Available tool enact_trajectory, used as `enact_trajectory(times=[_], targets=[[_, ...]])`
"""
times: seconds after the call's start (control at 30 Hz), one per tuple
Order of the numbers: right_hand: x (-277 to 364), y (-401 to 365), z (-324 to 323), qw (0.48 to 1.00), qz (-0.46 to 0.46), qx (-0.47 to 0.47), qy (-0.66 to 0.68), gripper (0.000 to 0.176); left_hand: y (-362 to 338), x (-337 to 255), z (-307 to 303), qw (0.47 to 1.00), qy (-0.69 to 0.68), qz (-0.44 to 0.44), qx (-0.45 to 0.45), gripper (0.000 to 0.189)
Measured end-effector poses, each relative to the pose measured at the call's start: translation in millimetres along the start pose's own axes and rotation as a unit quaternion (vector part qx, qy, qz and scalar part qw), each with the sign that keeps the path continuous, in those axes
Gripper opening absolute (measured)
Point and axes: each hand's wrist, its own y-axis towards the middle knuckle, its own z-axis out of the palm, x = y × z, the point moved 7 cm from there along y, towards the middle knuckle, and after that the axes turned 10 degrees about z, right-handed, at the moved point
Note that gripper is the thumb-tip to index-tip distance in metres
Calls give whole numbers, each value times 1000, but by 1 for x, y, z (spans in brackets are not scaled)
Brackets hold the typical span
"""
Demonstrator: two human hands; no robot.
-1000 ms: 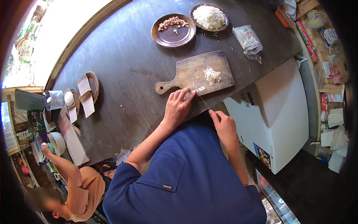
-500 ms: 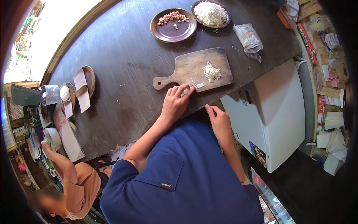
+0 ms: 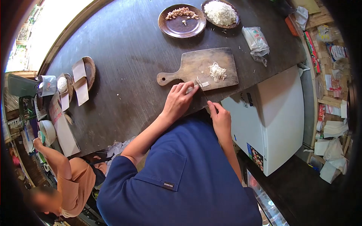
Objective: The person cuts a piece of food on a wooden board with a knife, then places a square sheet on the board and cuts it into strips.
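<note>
My left hand (image 3: 179,98) rests at the near edge of a wooden cutting board (image 3: 190,62), its fingers curled on a pale white food piece (image 3: 192,89). In my right hand (image 3: 221,118), closed just off the table edge, is a thin knife (image 3: 203,93). Its blade reaches over the board, right beside my left fingertips. A few cut slices (image 3: 204,84) lie by the blade. Farther right on the board sits a small pile of pale thin strips (image 3: 217,72). The knife's handle is mostly hidden in my fingers.
Beyond the board stand a brown plate (image 3: 181,33) with chopped brownish pieces and a dish of white shreds (image 3: 220,13). A plastic bag (image 3: 256,42) lies to the right. A white freezer (image 3: 281,124) stands below the table edge. Another person (image 3: 73,180) is at lower left.
The knife blade now shows more fully over the board beside my left fingertips; my right hand has moved slightly toward the board. The whole view has shifted a little.
</note>
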Motion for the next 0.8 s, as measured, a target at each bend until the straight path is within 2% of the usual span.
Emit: enact_trajectory(times=[0.07, 0.3, 0.5, 0.67, 0.8], targets=[[15, 2, -3, 1000, -13, 5, -2, 45, 0, 0, 0, 1000, -6, -3, 4, 48], [-1, 0, -2, 1000, -17, -15, -18, 43, -2, 2, 1, 1000, -20, 0, -20, 45], [19, 8, -2, 997, -63, -30, -11, 40, -2, 2, 4, 1000, -5, -2, -7, 46], [2, -1, -1, 998, -17, -25, -47, 44, -6, 2, 4, 999, -24, -7, -31, 47], [8, 7, 3, 997, -43, -43, -41, 41, -6, 0, 2, 999, -27, 0, -29, 47]])
